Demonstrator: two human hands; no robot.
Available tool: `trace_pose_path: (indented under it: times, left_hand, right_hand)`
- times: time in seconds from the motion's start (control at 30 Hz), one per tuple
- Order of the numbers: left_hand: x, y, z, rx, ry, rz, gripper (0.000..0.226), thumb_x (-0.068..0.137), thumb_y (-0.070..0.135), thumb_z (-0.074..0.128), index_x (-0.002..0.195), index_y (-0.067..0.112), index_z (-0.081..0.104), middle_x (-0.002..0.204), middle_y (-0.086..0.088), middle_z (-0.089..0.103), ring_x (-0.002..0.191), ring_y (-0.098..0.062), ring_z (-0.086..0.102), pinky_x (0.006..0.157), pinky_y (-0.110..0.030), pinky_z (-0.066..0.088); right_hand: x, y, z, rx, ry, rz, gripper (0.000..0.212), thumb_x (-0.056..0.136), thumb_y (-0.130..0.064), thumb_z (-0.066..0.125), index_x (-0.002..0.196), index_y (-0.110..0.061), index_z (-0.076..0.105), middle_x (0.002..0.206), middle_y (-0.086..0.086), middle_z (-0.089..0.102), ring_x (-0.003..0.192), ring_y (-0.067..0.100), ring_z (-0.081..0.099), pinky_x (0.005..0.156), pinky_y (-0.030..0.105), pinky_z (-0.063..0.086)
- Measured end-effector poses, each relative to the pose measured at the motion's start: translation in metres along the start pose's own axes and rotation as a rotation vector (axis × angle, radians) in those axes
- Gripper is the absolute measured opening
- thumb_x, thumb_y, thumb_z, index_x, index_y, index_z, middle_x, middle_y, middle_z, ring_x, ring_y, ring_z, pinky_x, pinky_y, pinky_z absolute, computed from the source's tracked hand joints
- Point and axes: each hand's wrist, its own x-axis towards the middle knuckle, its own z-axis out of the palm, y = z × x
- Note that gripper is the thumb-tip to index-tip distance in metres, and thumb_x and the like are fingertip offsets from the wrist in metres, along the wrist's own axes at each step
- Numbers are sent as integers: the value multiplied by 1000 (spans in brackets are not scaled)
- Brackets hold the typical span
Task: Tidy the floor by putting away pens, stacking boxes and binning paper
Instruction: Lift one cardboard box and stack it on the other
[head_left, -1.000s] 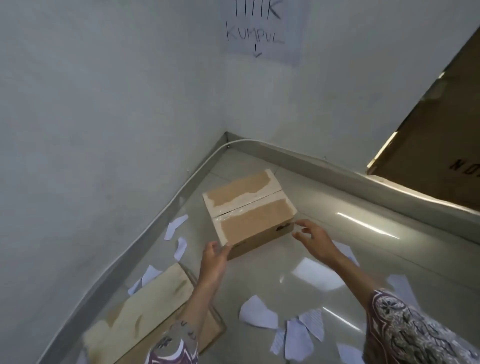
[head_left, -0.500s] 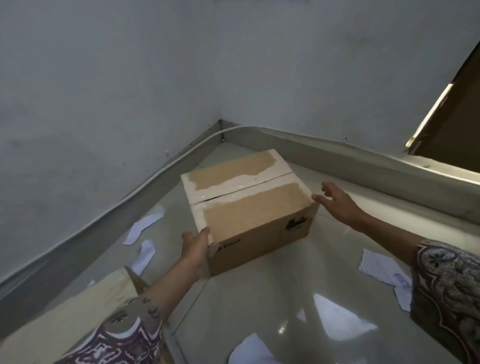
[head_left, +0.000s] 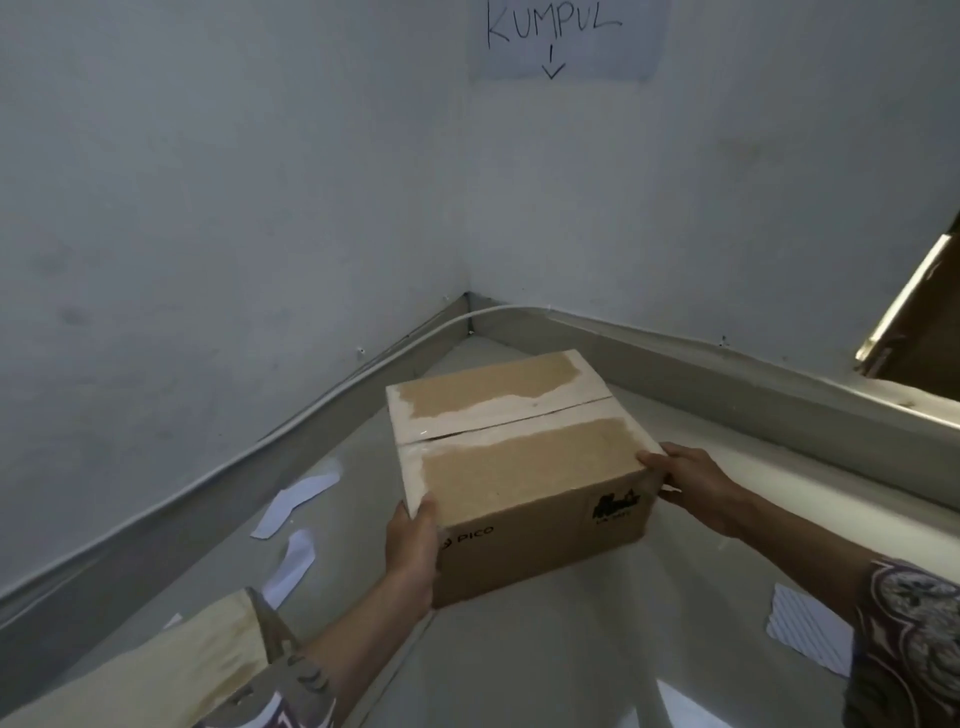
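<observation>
Head view: the cardboard box (head_left: 524, 467) sits in the floor corner, gripped at opposite near corners. It could slip or twist, since the left hand (head_left: 413, 551) and right hand (head_left: 693, 486) only curl fingers (head_left: 652, 460) over its edges, palms pressing its sides.

A closed brown cardboard box (head_left: 519, 467), torn tape strips across its top flaps, sits near the room's corner. White paper scraps (head_left: 296, 499) lie scattered on the floor (head_left: 571, 649).
</observation>
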Motion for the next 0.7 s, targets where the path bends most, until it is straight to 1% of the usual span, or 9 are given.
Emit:
trace_pose_path:
  times: [0.1,0.2,0.3,0.37,0.4,0.47,0.53,0.6,0.7]
  left_hand:
    - [31,25,-1,32,1,77,33,98,22,41,129,12,49,107,-9,57,80,-18,54,71,-32,40]
    - [64,54,-1,52,-21,125,30,95,17,46,124,13,54,106,-8,61,91,-24,57,74,-33,42]
    - [102,80,7,49,-73,196,27,94,11,46,117,20,55,106,-9,61,94,-25,56,71,-32,41]
    - [125,92,12,102,-87,239,28,92,7,46,116,17,56,104,-12,62,92,-26,55,72,-34,39]
    - [136,96,15,124,-90,257,29,90,4,47,115,15,56,103,-13,62,91,-26,55,72,-35,38]
    - [156,101,21,153,-107,273,27,87,1,47,109,14,56,101,-15,61,87,-25,53,68,-34,38]
    - [172,104,27,166,-127,270,21,87,0,47,97,16,54,98,-15,60,85,-24,52,66,-33,38]
    - [187,104,31,162,-141,257,17,87,2,47,89,18,50,94,-12,58,82,-23,51,68,-34,39]
    - [203,105,37,118,-166,228,13,91,7,48,81,15,43,81,-11,52,70,-22,49,65,-34,41]
  right_hand:
    - [10,-4,7,76,10,-1,32,93,-12,53,122,2,54,111,14,62,98,26,59,85,39,44]
    - [19,-5,21,174,56,-23,27,95,-10,49,119,0,56,103,12,63,88,23,60,86,40,45]
    - [33,-8,38,234,117,-42,26,97,-9,46,120,-3,56,107,13,62,91,24,58,90,42,46]
    - [41,-7,50,246,179,-57,24,96,-10,46,116,-5,58,111,15,62,97,28,59,95,45,46]
    - [46,-6,56,252,210,-64,21,96,-10,46,112,-8,60,111,15,62,102,30,59,99,47,46]
    - [55,-5,67,255,265,-73,15,95,-12,47,101,-13,60,107,14,63,106,33,58,101,50,44]
    - [63,-6,75,243,333,-72,13,95,-15,47,97,-13,60,101,13,63,103,35,58,99,51,45]
    - [69,-8,82,227,399,-68,17,95,-16,47,97,-7,61,95,13,60,99,35,58,96,49,44]
    - [77,-12,89,232,421,-86,15,96,-18,46,97,-10,59,100,14,61,92,30,56,92,46,46]
